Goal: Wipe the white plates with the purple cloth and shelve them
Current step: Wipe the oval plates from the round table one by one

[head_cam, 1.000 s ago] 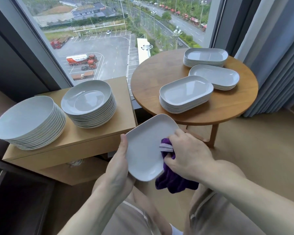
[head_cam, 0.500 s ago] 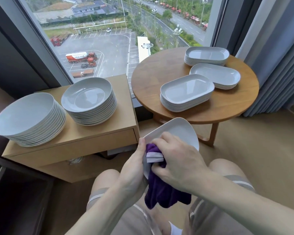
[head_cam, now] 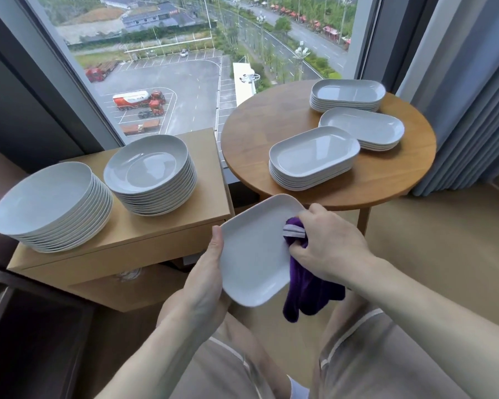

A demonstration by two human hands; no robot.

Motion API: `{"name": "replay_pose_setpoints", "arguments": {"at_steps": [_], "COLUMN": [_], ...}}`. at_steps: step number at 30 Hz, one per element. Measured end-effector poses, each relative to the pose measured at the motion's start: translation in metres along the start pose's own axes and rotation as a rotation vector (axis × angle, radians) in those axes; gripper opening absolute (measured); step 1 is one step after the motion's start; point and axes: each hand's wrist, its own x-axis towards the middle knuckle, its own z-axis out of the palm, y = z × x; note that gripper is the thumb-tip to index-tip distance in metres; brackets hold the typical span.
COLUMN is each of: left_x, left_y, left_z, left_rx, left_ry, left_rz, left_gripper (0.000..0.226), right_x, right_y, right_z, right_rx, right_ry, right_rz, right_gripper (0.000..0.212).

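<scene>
left hand (head_cam: 205,279) grips the white plate (head_cam: 257,251) at its 9 o'clock edge; right hand (head_cam: 326,249) fingers bunch the purple cloth (head_cam: 303,295) at 3 o'clock.

No legible text anywhere

Round wooden table (head_cam: 271,133) with three oblong plate stacks (head_cam: 314,156), wooden cabinet (head_cam: 211,197) with two round plate stacks (head_cam: 150,171)

plate (head_cam: 257,254) turned face-up again | cloth (head_cam: 308,289) back on its R edge
</scene>
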Motion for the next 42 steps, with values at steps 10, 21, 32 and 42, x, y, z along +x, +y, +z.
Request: {"name": "replay_pose_setpoints", "arguments": {"at_steps": [10,21,32,42], "left_x": [0.014,0.062,0.131,0.198], "left_y": [0.015,0.06,0.078,0.084], "left_z": [0.018,0.073,0.118,0.14], "left_rx": [0.011,0.027,0.097,0.427], "left_ry": [0.12,0.22,0.299,0.376], "left_rz": [0.085,0.183,0.161,0.232], "left_gripper": [0.065,0.045,0.039,0.023], "right_x": [-0.017,0.016,0.035,0.043], "right_y": [-0.014,0.045,0.111,0.134], "right_z": [-0.003,-0.048,-0.057,-0.067], "right_rx": [0.02,0.385,0.506,0.54], "right_ry": [0.001,0.315,0.478,0.552], "right_rz": [-0.221,0.013,0.32,0.389], "right_gripper": [0.024,0.022,0.004,0.004]}}
